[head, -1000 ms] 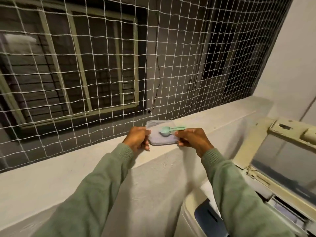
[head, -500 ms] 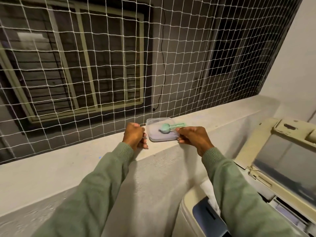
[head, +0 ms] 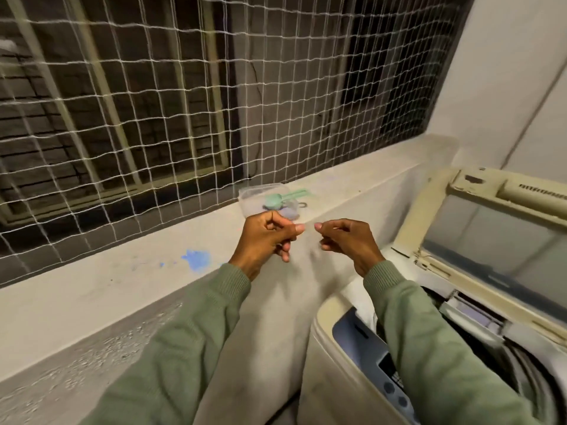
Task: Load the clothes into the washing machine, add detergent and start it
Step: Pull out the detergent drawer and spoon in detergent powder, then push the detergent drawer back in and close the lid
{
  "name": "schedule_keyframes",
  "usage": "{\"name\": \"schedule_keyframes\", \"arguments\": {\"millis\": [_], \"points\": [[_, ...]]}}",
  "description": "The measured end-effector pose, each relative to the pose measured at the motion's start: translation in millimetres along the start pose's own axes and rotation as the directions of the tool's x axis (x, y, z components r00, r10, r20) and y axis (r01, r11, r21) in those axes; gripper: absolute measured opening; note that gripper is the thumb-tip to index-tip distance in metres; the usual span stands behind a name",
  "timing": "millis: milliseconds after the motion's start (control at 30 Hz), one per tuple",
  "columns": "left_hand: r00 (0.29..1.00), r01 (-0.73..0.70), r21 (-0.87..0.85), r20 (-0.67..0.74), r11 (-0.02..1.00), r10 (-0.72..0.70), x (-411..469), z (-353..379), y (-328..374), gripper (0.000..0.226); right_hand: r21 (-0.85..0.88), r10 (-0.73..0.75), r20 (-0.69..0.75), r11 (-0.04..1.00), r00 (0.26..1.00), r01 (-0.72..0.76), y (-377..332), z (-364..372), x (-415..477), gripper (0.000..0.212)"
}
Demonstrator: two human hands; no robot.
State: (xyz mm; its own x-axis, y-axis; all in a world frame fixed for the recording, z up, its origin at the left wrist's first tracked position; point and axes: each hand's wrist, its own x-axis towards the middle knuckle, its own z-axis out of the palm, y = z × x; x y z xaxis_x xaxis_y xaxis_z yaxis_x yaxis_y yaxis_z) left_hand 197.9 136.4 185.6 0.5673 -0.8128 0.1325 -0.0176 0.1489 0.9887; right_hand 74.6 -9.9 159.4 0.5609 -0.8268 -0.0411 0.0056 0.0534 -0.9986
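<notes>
Left hand (head: pixel 266 238) and right hand (head: pixel 348 244) curled, empty, just apart. Clear plastic tub (head: pixel 256 200) with mint-green scoop (head: pixel 276 199) sits beyond them on grey concrete ledge (head: pixel 122 280). Cream washing machine (head: pixel 325 351) right, lid up.

A white square-mesh net (head: pixel 153 102) runs above the off-white ledge (head: pixel 92 286), which bears a bright blue smear (head: pixel 196 259). On the ledge, a clear tub (head: pixel 253 199) holds a mint-green scoop (head: pixel 276 199). Below the ledge, the washing machine (head: pixel 325 363) is cream with a grey-blue panel (head: pixel 362 342). The sleeves (head: pixel 190 332) are sage green.
</notes>
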Motion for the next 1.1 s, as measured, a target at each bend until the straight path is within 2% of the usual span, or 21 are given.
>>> {"name": "schedule_keyframes", "arguments": {"millis": [133,300,467,533,800,900,1100], "points": [[0.991,0.110,0.029,0.074,0.993,-0.112,-4,29,-35,0.019,-0.036,0.058,-0.067,0.998,0.996,-0.060,21,-33,-21,0.037],[0.944,0.262,0.067,0.192,0.963,-0.270,-7,82,-88,0.015,-0.004,0.155,-0.270,0.987,0.950,-0.162,56,-99,-57,0.036],[0.877,0.387,0.080,0.274,0.918,-0.394,-5,141,-120,0.017,-0.021,0.219,-0.394,0.969,0.893,-0.247,81,-166,-91,0.008],[0.850,0.408,0.102,0.321,0.907,-0.418,-2,168,-129,0.015,-0.017,0.236,-0.456,0.962,0.858,-0.273,90,-193,-99,0.012],[0.805,0.184,0.418,0.455,0.890,-0.380,28,248,-162,0.017,-0.109,0.237,-0.624,0.917,0.745,-0.383,113,-300,-103,0.020],[0.814,0.087,0.495,0.465,0.864,-0.348,40,268,-173,0.018,-0.133,0.244,-0.642,0.898,0.727,-0.419,123,-326,-95,0.018],[0.815,0.030,0.569,0.461,0.822,-0.350,53,299,-196,0.026,-0.181,0.263,-0.655,0.856,0.709,-0.485,136,-350,-85,0.025]]}}
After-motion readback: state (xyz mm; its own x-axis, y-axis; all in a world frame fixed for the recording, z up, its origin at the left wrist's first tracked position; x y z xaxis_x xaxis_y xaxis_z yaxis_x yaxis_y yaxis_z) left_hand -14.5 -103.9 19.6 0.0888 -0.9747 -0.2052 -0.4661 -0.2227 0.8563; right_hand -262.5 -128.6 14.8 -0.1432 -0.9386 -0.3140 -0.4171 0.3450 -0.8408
